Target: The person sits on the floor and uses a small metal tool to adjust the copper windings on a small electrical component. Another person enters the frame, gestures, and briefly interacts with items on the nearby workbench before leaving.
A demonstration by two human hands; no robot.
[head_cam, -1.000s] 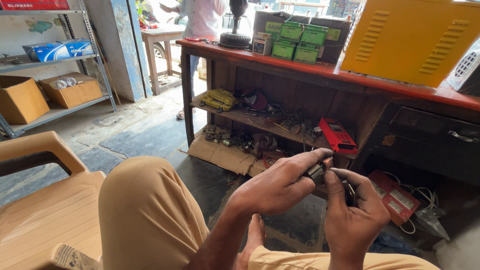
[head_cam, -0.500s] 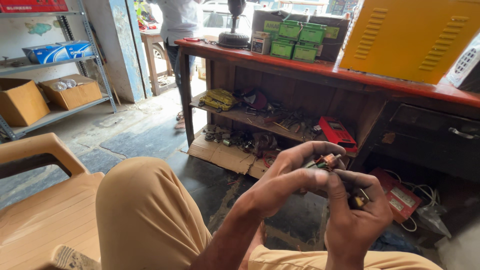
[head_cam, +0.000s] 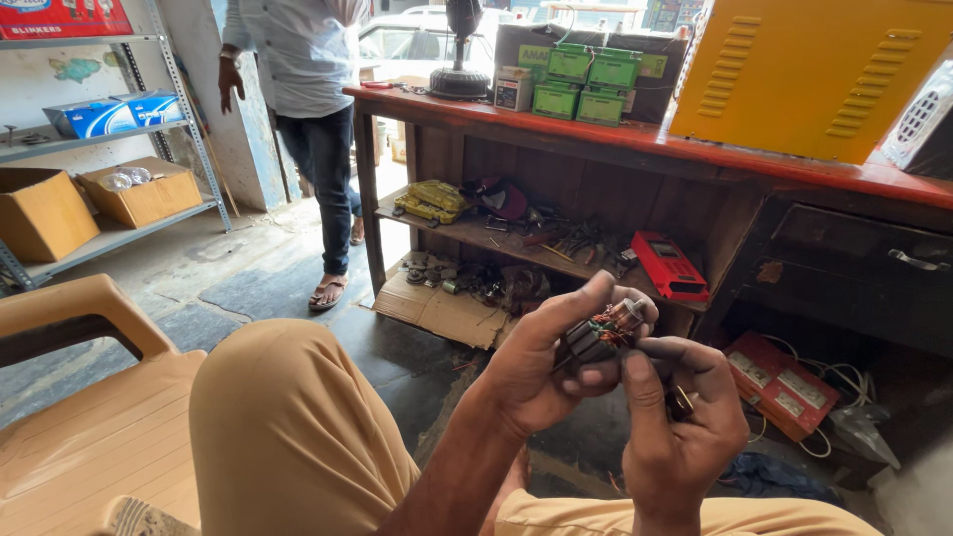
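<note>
Left hand (head_cam: 541, 372) closed around small motor armature (head_cam: 599, 335), thumb along its top | right hand (head_cam: 680, 422) curled, fingertips pinching armature's near end | held above lap, before wooden surface (head_cam: 635, 139) | likely dense, rigid; copper windings delicate, grip by core.

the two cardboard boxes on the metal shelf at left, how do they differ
The near cardboard box is taller, and its inside cannot be seen. The far cardboard box is lower and wider, open on top, with clear rounded items showing. Both are plain brown and sit side by side on the same metal shelf.
</note>
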